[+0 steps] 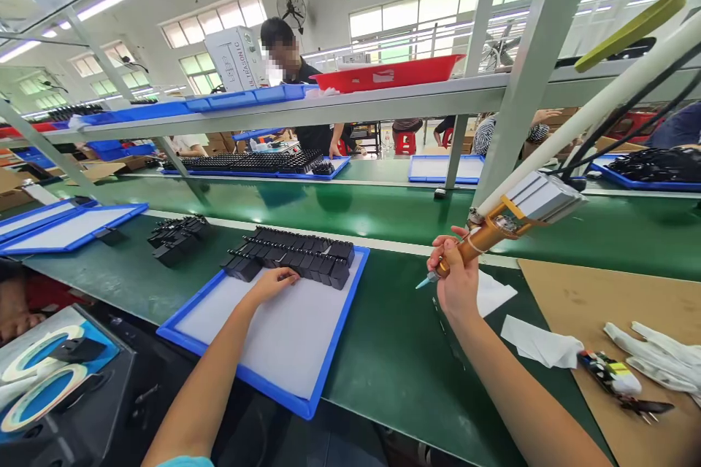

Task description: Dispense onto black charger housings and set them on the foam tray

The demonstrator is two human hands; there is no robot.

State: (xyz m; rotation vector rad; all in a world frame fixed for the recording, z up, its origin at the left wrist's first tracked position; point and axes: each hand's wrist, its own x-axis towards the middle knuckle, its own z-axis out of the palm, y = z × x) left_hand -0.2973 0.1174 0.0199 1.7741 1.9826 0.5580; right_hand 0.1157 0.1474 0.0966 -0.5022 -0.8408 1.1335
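Observation:
My right hand is wrapped around a glue dispensing gun with a gold body, a grey motor block and a light-blue nozzle. The nozzle points left and down, above the green bench. My left hand is at the near edge of the rows of black plastic boxes, its fingers drawn together on a black box in the front row; they partly cover it. These boxes sit at the far end of a blue-rimmed tray with a white lining.
A pile of black boxes and more blue trays lie left. On the right are white paper, cardboard, gloves and a small circuit board. Tape rolls lie lower left. A co-worker stands behind the shelf.

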